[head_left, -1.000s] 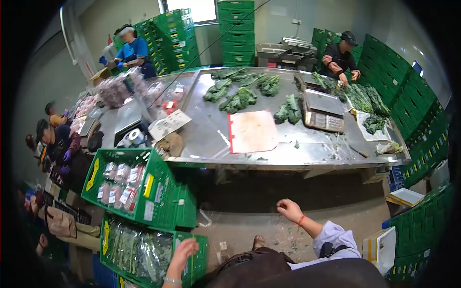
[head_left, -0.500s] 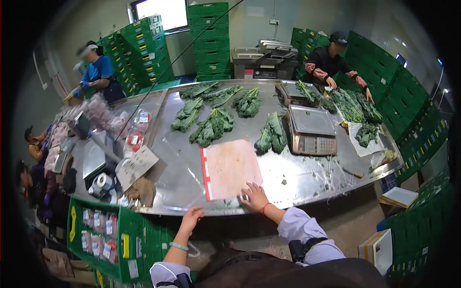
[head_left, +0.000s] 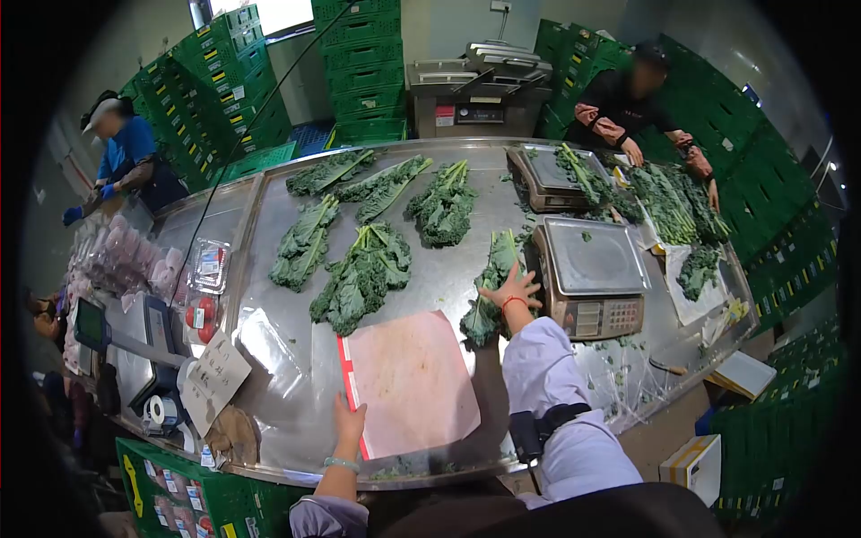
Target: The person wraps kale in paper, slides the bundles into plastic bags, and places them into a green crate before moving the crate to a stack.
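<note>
My right hand (head_left: 513, 292) reaches over a bunch of kale (head_left: 482, 314) left of the nearer scale, fingers spread and on or just above its leaves. My left hand (head_left: 349, 423) is by the red left edge of a pink sheet (head_left: 414, 386), thumb apart from the fingers, with no grip on the sheet visible. The sheet lies flat near the table's front edge. Beyond it lie several more kale bunches (head_left: 363, 278). The nearer digital scale (head_left: 594, 255) carries only a small leaf scrap.
A second scale (head_left: 543, 190) bears kale at the back. A person (head_left: 628, 112) handles kale at the far right; another person (head_left: 130, 157) stands far left. A knife (head_left: 666, 368) lies front right. A handwritten card (head_left: 215, 375) and green crate (head_left: 148, 489) are at left.
My right hand has moved forward from the table's front edge to the kale beside the scale. My left hand has come up to the pink sheet's left edge. My view has shifted closer.
</note>
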Action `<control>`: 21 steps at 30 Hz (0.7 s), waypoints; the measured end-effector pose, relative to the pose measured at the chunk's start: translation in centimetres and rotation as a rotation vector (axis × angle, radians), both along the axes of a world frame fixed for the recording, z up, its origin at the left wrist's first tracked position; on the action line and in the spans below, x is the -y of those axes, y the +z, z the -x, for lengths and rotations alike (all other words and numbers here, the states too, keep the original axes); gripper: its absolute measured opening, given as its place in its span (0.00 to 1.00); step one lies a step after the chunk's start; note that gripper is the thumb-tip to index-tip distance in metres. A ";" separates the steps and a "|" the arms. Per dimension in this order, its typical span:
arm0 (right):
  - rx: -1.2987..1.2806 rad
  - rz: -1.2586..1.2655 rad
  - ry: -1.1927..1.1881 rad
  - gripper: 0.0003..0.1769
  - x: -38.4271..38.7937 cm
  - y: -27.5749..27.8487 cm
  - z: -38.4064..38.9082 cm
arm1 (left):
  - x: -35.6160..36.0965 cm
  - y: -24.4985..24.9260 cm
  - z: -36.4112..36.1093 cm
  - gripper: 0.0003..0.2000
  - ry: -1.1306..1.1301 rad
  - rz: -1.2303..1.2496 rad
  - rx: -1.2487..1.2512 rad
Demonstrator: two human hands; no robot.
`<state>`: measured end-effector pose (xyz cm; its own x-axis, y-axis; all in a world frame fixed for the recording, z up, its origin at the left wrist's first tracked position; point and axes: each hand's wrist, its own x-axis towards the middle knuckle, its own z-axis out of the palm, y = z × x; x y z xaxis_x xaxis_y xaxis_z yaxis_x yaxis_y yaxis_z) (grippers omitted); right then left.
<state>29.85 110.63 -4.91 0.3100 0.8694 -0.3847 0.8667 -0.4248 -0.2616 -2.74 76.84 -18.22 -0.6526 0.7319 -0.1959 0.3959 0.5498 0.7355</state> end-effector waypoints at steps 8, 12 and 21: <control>-0.017 -0.221 0.315 0.58 -0.4 -6.4 -2.9 | 0.0 5.6 -2.7 0.16 0.082 -0.030 0.748; -0.236 -0.339 0.478 0.53 3.2 -1.6 -5.1 | 0.5 3.9 -5.5 0.13 0.170 -0.226 0.805; -0.365 -0.251 0.715 0.55 23.6 -1.5 5.9 | 0.6 5.6 -9.5 0.11 0.017 -0.198 0.747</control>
